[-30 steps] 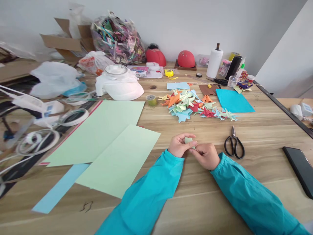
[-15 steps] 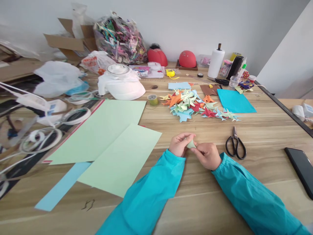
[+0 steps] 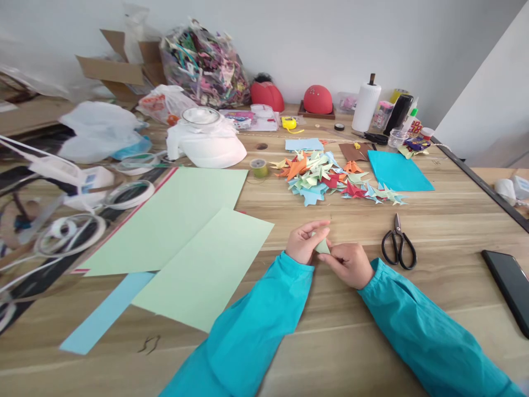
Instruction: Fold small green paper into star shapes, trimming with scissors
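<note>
Between my two hands is a small folded piece of pale green paper point(image 3: 323, 246). My left hand point(image 3: 305, 242) pinches its upper left side between thumb and fingers. On its lower right corner, the thumb and curled fingers of my right hand point(image 3: 351, 263) are closed. Part of the paper is hidden behind the fingers. Beyond my hands lies a pile of folded paper cranes point(image 3: 316, 173) in green, orange, red and blue. Black-handled scissors point(image 3: 398, 245) rest to the right of my right hand. Large pale green sheets point(image 3: 206, 270) lie to the left.
A blue paper strip point(image 3: 107, 314) sticks out from under the sheets. Behind the pile are a turquoise square point(image 3: 400, 171) and a spool of thread point(image 3: 259, 167). A phone point(image 3: 506, 289) lies at the right edge. White cables point(image 3: 70, 237) and plastic bags point(image 3: 101, 129) crowd the left.
My fingers have shifted slightly on the green paper, and its visible part looks more like a pointed triangle. Both hands stay in nearly the same place.
</note>
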